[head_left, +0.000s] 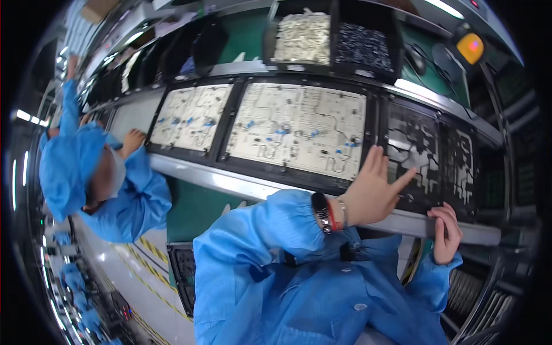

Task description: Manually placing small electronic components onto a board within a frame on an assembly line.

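Note:
My left hand (372, 192) reaches over the rail with fingers spread and nothing held. Its fingertips lie at the near left side of a black carrier frame (411, 135) with many cut-outs. To the left of that hand, a pale circuit board (299, 123) with black and blue components sits in its own black frame. My right hand (446, 233) is at the near edge of the cut-out frame, its fingers loosely bent and fingertips touching or almost touching that edge. Nothing shows in it. Further left on the line lies a second pale circuit board (190, 118).
A metal rail (241, 184) runs along the line's near side. Behind stand a bin of white parts (302, 37) and a bin of dark parts (363, 47). An orange-yellow device (470, 48) is at the far right. A co-worker (103, 178) in blue works at left.

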`<act>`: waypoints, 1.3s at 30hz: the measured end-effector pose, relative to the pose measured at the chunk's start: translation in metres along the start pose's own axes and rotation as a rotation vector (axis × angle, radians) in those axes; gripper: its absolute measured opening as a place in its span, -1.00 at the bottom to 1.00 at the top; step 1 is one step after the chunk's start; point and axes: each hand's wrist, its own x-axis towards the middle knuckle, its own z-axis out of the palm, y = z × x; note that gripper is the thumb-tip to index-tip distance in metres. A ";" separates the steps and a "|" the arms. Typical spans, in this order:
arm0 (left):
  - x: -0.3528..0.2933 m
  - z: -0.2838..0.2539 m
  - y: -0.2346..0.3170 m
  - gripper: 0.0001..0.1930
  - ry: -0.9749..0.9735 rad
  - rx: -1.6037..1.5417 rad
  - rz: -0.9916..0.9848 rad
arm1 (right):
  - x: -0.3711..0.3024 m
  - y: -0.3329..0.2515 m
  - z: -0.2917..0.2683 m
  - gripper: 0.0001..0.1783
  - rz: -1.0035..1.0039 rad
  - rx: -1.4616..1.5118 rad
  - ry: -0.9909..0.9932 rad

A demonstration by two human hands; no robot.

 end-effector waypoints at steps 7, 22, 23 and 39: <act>0.003 0.011 0.008 -0.32 -0.001 0.049 -0.020 | -0.024 0.001 -0.018 -0.84 0.064 -0.081 0.097; 0.013 0.004 0.010 -0.24 0.123 -0.204 -0.140 | -0.049 0.010 -0.033 -0.83 0.100 -0.096 0.165; 0.014 0.002 0.009 -0.26 0.156 -0.339 -0.224 | -0.050 0.010 -0.036 -0.83 0.103 -0.093 0.172; 0.011 -0.005 -0.014 -0.54 0.095 -0.728 -0.387 | -0.254 0.062 -0.135 -0.67 0.508 -0.001 1.498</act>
